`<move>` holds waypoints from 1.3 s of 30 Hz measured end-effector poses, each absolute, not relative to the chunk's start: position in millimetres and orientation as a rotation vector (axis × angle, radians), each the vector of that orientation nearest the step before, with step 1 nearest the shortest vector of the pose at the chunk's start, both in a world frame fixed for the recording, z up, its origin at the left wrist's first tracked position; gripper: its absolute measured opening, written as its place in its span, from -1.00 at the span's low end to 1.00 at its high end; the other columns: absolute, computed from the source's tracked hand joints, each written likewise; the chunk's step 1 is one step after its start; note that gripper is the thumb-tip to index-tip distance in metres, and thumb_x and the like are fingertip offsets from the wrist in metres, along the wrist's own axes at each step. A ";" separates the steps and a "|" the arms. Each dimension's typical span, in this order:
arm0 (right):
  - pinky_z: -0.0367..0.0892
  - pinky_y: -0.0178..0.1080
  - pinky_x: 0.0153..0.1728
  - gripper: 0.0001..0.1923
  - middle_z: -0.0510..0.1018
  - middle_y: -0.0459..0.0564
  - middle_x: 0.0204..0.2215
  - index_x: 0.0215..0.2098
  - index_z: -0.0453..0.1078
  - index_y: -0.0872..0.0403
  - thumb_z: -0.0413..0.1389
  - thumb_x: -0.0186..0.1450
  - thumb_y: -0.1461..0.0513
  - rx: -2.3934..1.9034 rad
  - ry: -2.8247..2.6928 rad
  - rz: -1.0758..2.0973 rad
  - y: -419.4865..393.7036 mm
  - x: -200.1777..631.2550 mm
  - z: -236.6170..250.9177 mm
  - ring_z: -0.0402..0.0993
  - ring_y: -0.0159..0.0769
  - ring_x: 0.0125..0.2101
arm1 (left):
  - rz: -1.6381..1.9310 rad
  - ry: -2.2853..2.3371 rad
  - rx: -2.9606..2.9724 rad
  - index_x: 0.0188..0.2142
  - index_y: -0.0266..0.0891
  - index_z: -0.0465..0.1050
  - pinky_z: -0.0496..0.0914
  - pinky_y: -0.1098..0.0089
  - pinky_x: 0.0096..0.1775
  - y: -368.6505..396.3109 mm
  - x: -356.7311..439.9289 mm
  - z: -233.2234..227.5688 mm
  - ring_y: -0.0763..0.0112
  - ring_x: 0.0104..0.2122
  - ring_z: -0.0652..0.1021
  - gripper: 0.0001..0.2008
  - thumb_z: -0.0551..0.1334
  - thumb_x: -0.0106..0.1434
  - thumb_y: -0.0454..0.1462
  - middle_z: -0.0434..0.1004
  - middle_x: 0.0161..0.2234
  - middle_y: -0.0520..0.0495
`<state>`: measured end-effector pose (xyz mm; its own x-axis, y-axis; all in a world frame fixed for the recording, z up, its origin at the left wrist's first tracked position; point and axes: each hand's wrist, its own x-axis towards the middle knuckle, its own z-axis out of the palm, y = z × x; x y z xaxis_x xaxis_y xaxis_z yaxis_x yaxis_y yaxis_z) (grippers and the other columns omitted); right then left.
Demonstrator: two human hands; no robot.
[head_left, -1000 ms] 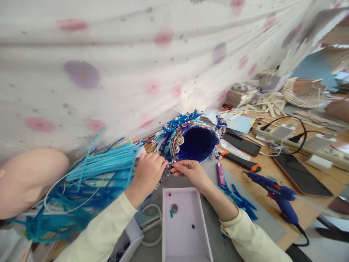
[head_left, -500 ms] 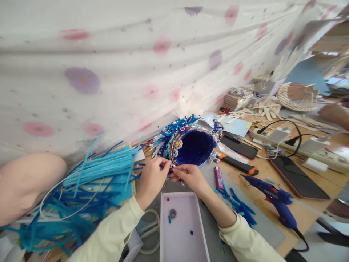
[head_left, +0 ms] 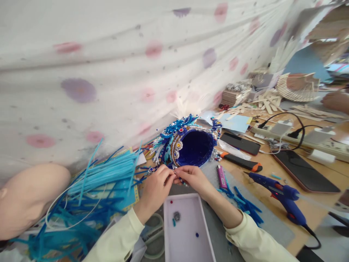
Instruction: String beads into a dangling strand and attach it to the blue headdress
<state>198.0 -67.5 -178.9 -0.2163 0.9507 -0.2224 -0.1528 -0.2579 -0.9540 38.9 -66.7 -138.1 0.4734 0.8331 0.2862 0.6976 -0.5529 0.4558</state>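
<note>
A blue beaded headdress [head_left: 178, 127] lies on its side with its dark blue hollow facing me. Jewels, pearls and bead fringes cover its outside. Just in front of its lower rim, my left hand [head_left: 159, 183] and my right hand [head_left: 195, 179] meet, both with thumb and finger pinched. Between them is a short string of small beads [head_left: 180, 178], which hangs below the fingertips; its far end is hidden by the fingers. Right below my hands stands a shallow white tray [head_left: 185, 243] holding a silver round ornament [head_left: 177, 216], a blue gem [head_left: 197, 235] and small bits.
Blue pipe cleaners [head_left: 109, 171] and a mannequin head [head_left: 35, 196] lie at left, with scissors [head_left: 154, 236] by the tray. At right are a lighter [head_left: 221, 177], an orange-black cutter [head_left: 241, 162], phones [head_left: 305, 171], a glue gun [head_left: 280, 193] and a power strip [head_left: 300, 136]. Another person's hand [head_left: 336, 101] shows far right.
My hands stay together at the headdress rim; the left has turned so its back shows more. The bead string now shows more clearly between the fingers. The view has shifted slightly.
</note>
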 end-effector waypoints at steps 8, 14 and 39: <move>0.45 -0.30 -0.43 -0.85 0.53 -0.12 -0.43 -0.29 0.44 0.17 0.14 0.38 0.22 -1.207 -1.043 1.635 -70.6 198.3 -170.9 0.50 -0.39 -0.43 | 0.603 1.364 2.699 -0.29 -0.18 0.56 0.27 0.41 -0.40 -70.9 33.5 -145.9 0.39 -0.38 0.54 -0.82 0.16 0.36 -0.31 0.51 -0.36 -0.01; 0.45 -0.32 -0.45 -0.84 0.55 -0.10 -0.39 -0.27 0.44 0.18 0.13 0.40 0.22 -1.221 -0.913 1.725 -73.4 202.2 -164.4 0.52 -0.40 -0.43 | 0.527 1.299 2.928 -0.33 -0.18 0.56 0.22 0.38 -0.46 -68.1 33.1 -148.5 0.38 -0.42 0.52 -0.74 0.10 0.40 -0.28 0.50 -0.42 -0.02; 0.48 -0.21 -0.32 -0.80 0.55 -0.08 -0.34 -0.23 0.44 0.17 0.15 0.37 0.16 -1.235 -1.210 1.531 -61.2 206.2 -197.4 0.52 -0.35 -0.38 | 0.395 1.435 2.347 -0.40 -0.21 0.59 0.21 0.43 -0.45 -72.8 48.7 -125.6 0.40 -0.52 0.47 -0.73 0.11 0.28 -0.29 0.54 -0.54 0.01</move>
